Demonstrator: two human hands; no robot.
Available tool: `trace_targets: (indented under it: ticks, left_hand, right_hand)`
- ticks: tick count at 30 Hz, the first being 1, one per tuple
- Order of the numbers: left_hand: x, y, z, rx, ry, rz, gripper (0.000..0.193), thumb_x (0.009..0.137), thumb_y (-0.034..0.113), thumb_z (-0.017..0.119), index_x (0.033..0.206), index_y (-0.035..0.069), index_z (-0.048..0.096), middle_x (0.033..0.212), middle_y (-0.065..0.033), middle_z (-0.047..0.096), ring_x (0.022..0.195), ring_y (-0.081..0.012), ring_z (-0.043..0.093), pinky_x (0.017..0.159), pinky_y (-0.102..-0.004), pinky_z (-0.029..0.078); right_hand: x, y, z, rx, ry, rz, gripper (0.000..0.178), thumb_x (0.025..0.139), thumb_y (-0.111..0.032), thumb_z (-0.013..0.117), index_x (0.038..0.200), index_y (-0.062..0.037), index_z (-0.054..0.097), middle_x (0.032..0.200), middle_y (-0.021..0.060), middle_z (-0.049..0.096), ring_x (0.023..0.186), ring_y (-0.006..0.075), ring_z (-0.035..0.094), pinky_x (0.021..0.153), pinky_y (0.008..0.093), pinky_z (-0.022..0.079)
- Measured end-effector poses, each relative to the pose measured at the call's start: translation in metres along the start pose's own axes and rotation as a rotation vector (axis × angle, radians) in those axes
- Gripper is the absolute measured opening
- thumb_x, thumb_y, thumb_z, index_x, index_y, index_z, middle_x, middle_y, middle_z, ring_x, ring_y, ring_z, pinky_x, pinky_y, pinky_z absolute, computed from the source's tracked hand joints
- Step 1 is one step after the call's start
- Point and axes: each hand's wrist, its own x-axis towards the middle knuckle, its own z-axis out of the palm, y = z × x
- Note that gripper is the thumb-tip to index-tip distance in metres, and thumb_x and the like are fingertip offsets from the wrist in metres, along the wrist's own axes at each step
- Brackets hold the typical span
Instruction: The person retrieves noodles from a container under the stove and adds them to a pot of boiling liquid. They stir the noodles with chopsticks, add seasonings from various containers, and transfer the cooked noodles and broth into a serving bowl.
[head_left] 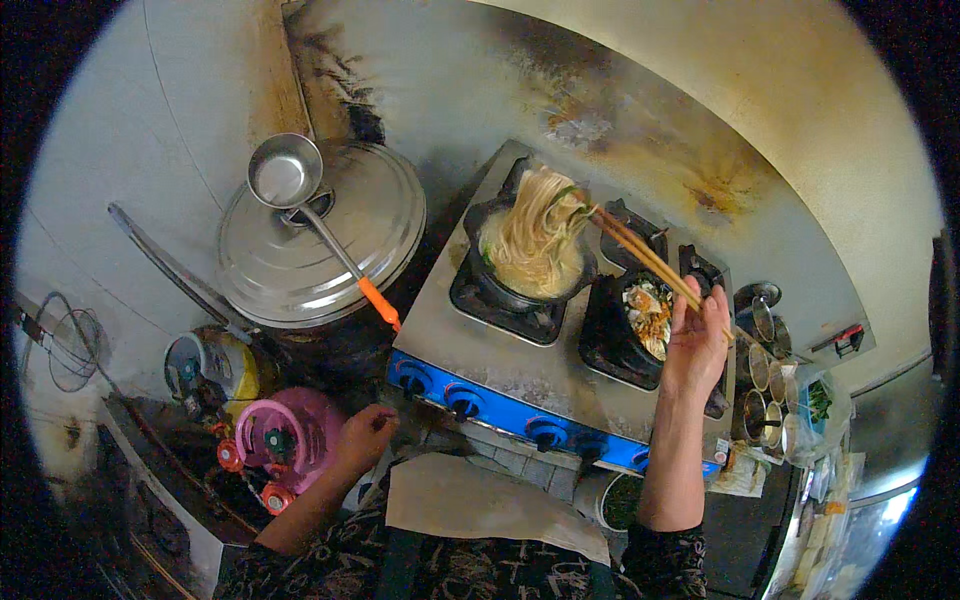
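My right hand point(698, 340) grips a pair of long wooden chopsticks point(640, 250) above the right part of the stove. Their far ends hold up a thick bundle of pale noodles point(545, 220), whose lower part hangs into a black pot point(527, 302) of cloudy broth. Some green leaf clings near the chopstick tips. Beneath my right hand, partly covered by it, a second dark pot point(618, 335) contains mixed white, orange and green food. My left hand point(368, 437) rests low in front of the stove's left end, fingers curled with nothing visible in them.
A steel gas stove point(480, 345) has a blue front with black knobs. Left of it stands a large lidded pot point(375, 210), with an orange-handled ladle point(340, 250) across its lid. A pink basin point(320, 415) sits below. Several metal containers point(757, 370) line the right side.
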Motion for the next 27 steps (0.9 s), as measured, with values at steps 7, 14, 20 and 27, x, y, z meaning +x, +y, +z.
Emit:
trace_targets:
  ticks: [7,14,20,27]
  left_hand:
    - [-0.001,-0.002,0.002,-0.006,-0.016,-0.038,0.022,0.073,0.021,0.06,0.088,0.004,0.058,0.075,-0.0116,0.06,0.069,-0.0208,0.058,0.063,-0.0299,0.045]
    - [-0.004,0.002,0.001,0.045,-0.021,-0.052,0.021,0.073,0.022,0.06,0.087,0.006,0.058,0.077,-0.0114,0.06,0.069,-0.0221,0.058,0.063,-0.0315,0.046]
    - [-0.007,0.014,-0.001,0.056,-0.077,-0.029,0.024,0.074,0.024,0.059,0.087,0.004,0.058,0.077,-0.0105,0.061,0.07,-0.0201,0.058,0.065,-0.0306,0.045]
    - [0.002,0.079,0.013,-0.202,-0.387,-0.028,0.029,0.077,0.026,0.056,0.093,0.002,0.059,0.081,-0.0077,0.06,0.072,-0.014,0.056,0.067,-0.0273,0.045]
  right_hand:
    - [-0.005,-0.009,0.008,-0.212,-0.142,-0.023,0.021,0.082,-0.007,0.048,0.1,0.0041,0.048,0.096,0.0218,0.055,0.089,0.026,0.056,0.07,0.0292,0.051]
    - [-0.004,-0.05,0.009,-0.472,-0.302,-0.099,0.016,0.081,-0.005,0.049,0.093,0.0026,0.055,0.093,0.017,0.058,0.084,0.0221,0.058,0.068,0.0294,0.051]
    - [-0.011,-0.042,-0.004,-0.584,-0.384,0.002,0.017,0.08,-0.007,0.048,0.091,0.0033,0.057,0.092,0.0152,0.059,0.083,0.0198,0.058,0.07,0.0291,0.049]
    - [-0.019,-0.089,-0.017,-0.627,-0.29,-0.254,0.018,0.081,-0.007,0.046,0.092,0.0033,0.056,0.093,0.0194,0.058,0.083,0.0245,0.058,0.065,0.0297,0.05]
